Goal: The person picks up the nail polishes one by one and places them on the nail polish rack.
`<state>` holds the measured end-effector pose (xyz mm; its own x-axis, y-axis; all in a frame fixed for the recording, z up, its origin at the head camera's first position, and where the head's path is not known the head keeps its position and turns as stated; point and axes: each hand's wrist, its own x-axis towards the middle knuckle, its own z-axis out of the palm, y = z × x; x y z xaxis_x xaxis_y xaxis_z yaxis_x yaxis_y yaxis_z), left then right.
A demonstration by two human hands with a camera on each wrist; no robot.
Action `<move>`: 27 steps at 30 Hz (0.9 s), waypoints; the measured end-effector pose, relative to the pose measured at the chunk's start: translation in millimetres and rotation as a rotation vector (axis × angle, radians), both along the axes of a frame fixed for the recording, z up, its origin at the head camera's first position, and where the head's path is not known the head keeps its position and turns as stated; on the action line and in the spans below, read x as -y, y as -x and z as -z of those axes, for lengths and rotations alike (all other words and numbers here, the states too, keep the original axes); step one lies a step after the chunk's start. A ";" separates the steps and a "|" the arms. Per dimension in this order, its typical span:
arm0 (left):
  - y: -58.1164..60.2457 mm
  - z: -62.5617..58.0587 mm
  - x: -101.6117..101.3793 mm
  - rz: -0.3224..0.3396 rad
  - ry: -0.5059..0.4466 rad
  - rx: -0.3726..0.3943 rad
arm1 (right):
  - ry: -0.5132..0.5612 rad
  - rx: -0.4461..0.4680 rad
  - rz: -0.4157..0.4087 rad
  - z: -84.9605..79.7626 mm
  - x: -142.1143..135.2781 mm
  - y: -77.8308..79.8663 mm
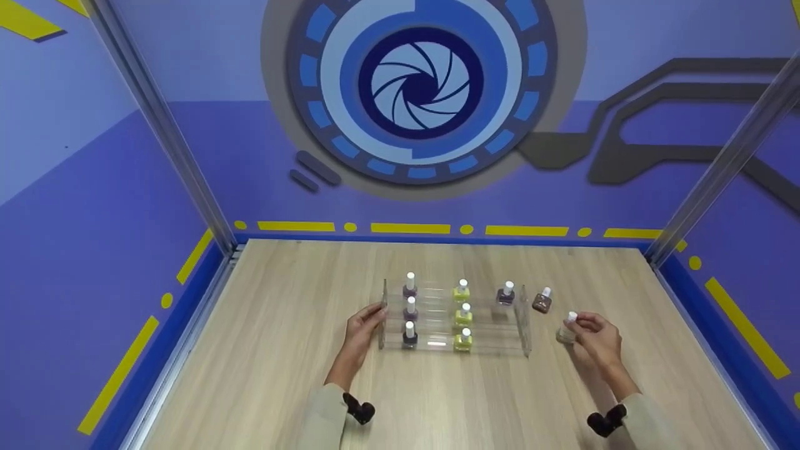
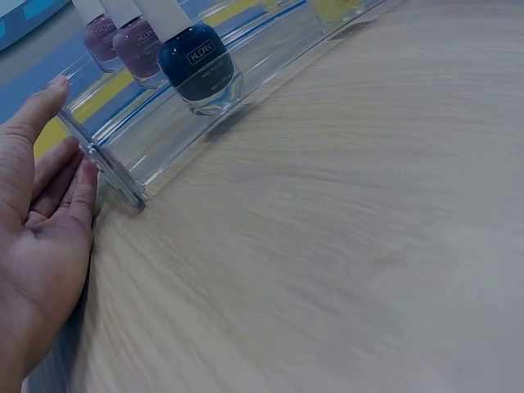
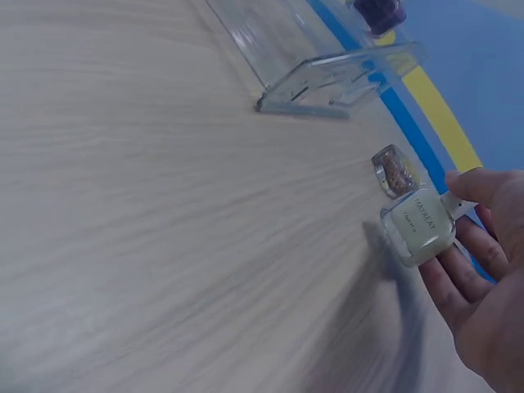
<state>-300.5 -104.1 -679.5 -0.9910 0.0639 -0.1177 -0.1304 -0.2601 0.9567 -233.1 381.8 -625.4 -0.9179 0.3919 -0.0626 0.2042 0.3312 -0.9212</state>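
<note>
A clear acrylic tiered rack (image 1: 437, 343) stands on the table with several nail polish bottles on its steps. My left hand (image 1: 362, 330) holds the rack's left end panel (image 2: 115, 173), thumb at its edge and fingers against the outer side. Right of the rack, my right hand (image 1: 599, 340) pinches the white cap of a pale cream nail polish bottle (image 3: 419, 227) between thumb and fingers. Its label faces the right wrist camera. Close behind it is a brown glittery nail polish bottle (image 1: 542, 302), standing on the table beside the rack.
In the rack's left column are two mauve bottles and a dark teal bottle (image 2: 196, 65). Yellow bottles (image 1: 463, 340) fill the middle column, and a dark purple bottle (image 1: 505, 295) stands at the top right. Patterned blue walls (image 1: 206, 156) enclose the wooden table (image 1: 300, 281).
</note>
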 end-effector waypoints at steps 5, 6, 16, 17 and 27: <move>-0.3 0.6 0.5 0.005 0.014 0.005 | -0.026 -0.030 -0.023 -9.7 3.3 -2.9; -0.3 0.8 0.6 0.008 0.014 0.005 | -0.033 -0.037 -0.021 -11.5 4.0 -3.1; 3.0 -2.9 0.6 0.005 0.030 0.034 | -0.018 -0.128 -0.071 -31.4 18.7 1.4; 3.4 -3.2 0.0 0.003 0.028 0.037 | -0.032 -0.135 -0.082 -35.1 20.8 1.4; 1.7 0.5 0.5 -0.004 0.039 0.032 | -0.100 -0.225 -0.164 -51.4 53.5 3.9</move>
<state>-302.2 -104.5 -680.0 -0.9870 0.0545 -0.1513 -0.1598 -0.2235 0.9615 -237.0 328.2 -574.0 -0.9560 0.2309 0.1811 -0.0654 0.4339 -0.8986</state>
